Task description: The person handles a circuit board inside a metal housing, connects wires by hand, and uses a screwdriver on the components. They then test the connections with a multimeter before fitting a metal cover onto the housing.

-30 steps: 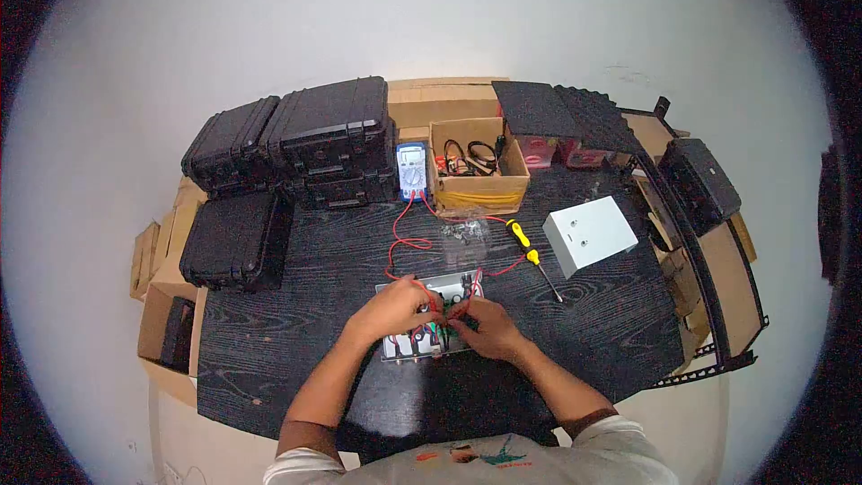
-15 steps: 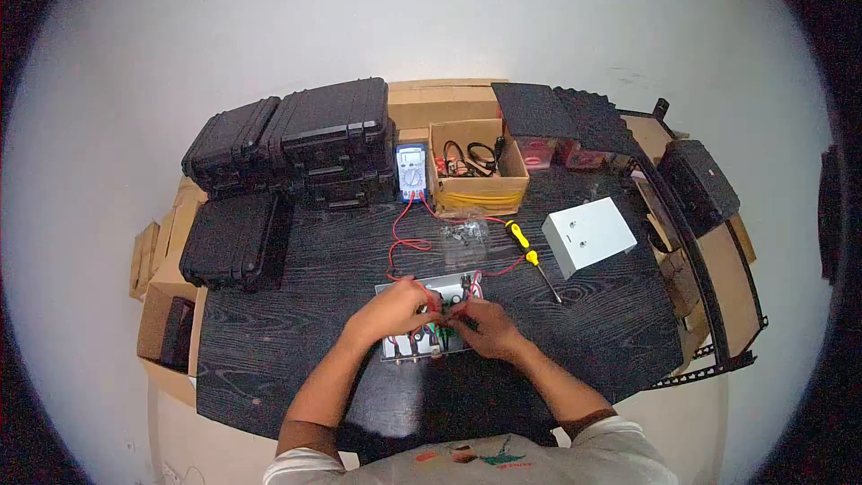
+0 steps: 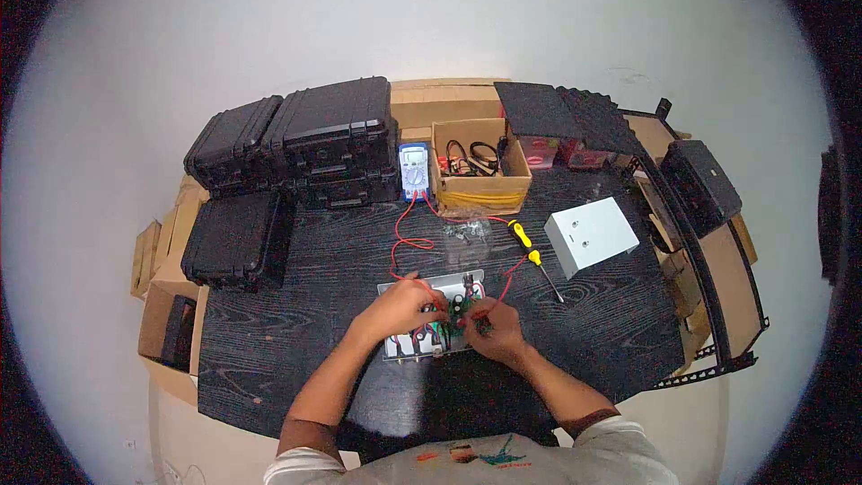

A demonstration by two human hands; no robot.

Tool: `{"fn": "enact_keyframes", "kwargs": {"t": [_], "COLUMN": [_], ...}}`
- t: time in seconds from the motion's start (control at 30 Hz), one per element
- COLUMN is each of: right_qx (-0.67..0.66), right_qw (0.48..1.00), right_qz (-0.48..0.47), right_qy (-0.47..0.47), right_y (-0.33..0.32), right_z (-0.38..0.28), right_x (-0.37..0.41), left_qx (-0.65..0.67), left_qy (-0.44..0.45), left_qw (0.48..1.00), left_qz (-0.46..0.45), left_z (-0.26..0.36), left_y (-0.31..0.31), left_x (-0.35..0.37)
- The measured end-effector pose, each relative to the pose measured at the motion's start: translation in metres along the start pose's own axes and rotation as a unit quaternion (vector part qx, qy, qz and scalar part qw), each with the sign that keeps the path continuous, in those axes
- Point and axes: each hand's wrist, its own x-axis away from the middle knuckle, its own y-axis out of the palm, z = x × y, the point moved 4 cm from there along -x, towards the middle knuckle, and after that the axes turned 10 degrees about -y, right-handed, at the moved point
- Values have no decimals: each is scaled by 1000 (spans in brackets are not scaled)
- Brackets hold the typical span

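Note:
An opened grey metal panel [image 3: 386, 289] with a green circuit board [image 3: 456, 305] and wires lies on the black table. My left hand [image 3: 400, 307] is closed on a red probe over the board's left part. At the board's right side my right hand [image 3: 493, 328] is closed round another red probe, whose lead runs up and right. The red leads [image 3: 409, 242] join a blue-edged multimeter [image 3: 414, 171], propped upright at the back. Its display is too small to read. The probe tips are mostly hidden by my fingers.
Black cases [image 3: 330, 130] are stacked at the back left. A cardboard box [image 3: 481, 189] holds cables. In front of it lies a clear bag of small parts [image 3: 466, 238]. A yellow-black screwdriver [image 3: 523, 238] and a white box [image 3: 591, 238] lie right, near a black metal frame [image 3: 696, 260].
My right hand has moved right, away from my left hand, with its probe, showing more of the circuit board. My left hand has stayed nearly in place.

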Motion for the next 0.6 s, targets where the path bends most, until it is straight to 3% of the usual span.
{"fn": "enact_keyframes", "kwargs": {"t": [0.13,0.23,0.43,0.6], "right_qx": [-6,31,86,78], "right_qw": [1000,999,983,985], "right_qz": [-10,-1,-143,-132], "right_qy": [27,-18,-73,-83], "right_y": [0,-1,-4,-10], "right_z": [-1,-5,-13,-23], "right_x": [1,0,-5,-10], "left_qx": [-15,-14,-10,-5], "left_qy": [-14,-21,-20,-14], "left_qw": [1000,1000,1000,1000], "left_qz": [-15,-17,-13,-19], "left_z": [-1,-2,0,3], "left_y": [3,4,3,0], "left_x": [0,0,1,0]}}
